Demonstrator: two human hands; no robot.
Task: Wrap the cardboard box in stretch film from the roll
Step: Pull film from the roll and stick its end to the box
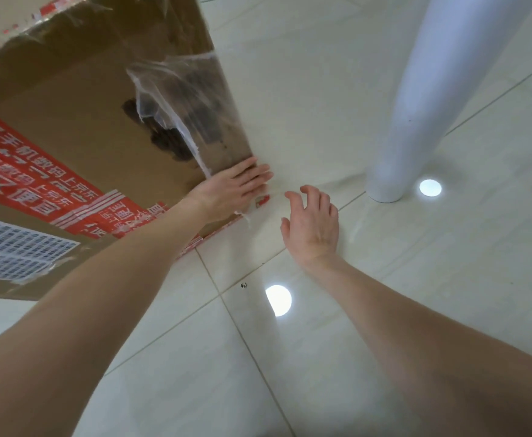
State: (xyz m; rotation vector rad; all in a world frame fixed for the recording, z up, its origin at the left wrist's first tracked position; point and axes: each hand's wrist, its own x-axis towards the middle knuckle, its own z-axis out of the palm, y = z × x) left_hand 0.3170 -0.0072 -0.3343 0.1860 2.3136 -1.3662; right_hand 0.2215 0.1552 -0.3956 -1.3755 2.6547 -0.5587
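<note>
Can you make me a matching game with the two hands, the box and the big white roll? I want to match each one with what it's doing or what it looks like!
Things:
1. left hand
2. right hand
3. roll
4. cardboard box

Descriptions:
A. stands upright on the floor
B. has red tape with writing on it
C. fingers flat against the box's corner
D. fingers spread, between the box and the roll

Pairs: 1-C, 2-D, 3-A, 4-B

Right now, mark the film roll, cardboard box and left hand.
film roll (431,89): head view, its white side.
cardboard box (69,127): head view, bare brown face.
left hand (231,189): head view, back of hand.
</note>
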